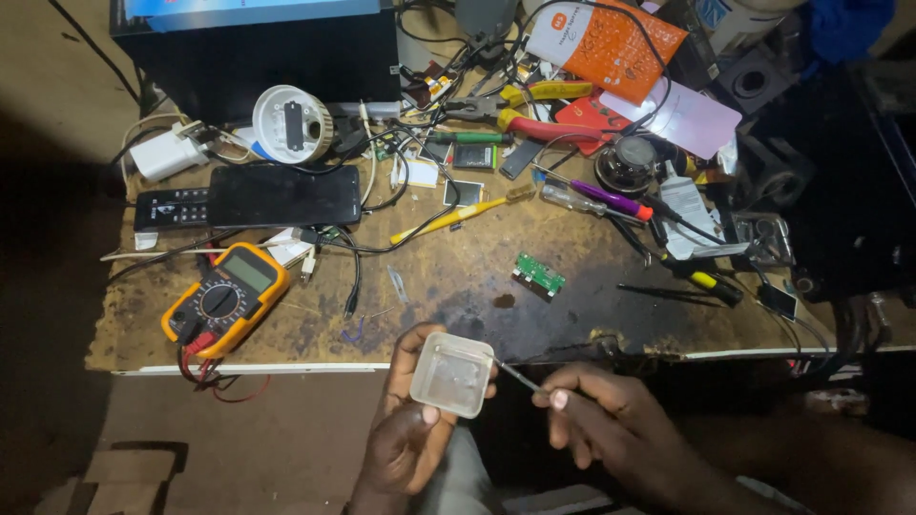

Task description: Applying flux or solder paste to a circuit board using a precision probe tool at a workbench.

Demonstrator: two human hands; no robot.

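My left hand [405, 434] holds a small clear square plastic container [451, 374] in front of the table's near edge, thumb on its lower rim. My right hand [601, 420] pinches a thin metal tool, probably tweezers [518, 376], whose tip reaches the container's right side. What lies inside the container is too small to tell. A small green circuit board [538, 275] rests on the worn wooden table [448, 305], just beyond both hands.
A yellow multimeter [225, 298] with red leads sits at the left front. Behind it lie a black phone [284, 195], a remote, a white charger [168, 153], a yellow toothbrush [458, 214], screwdrivers [596, 198], red-handled pliers [534, 124] and tangled cables.
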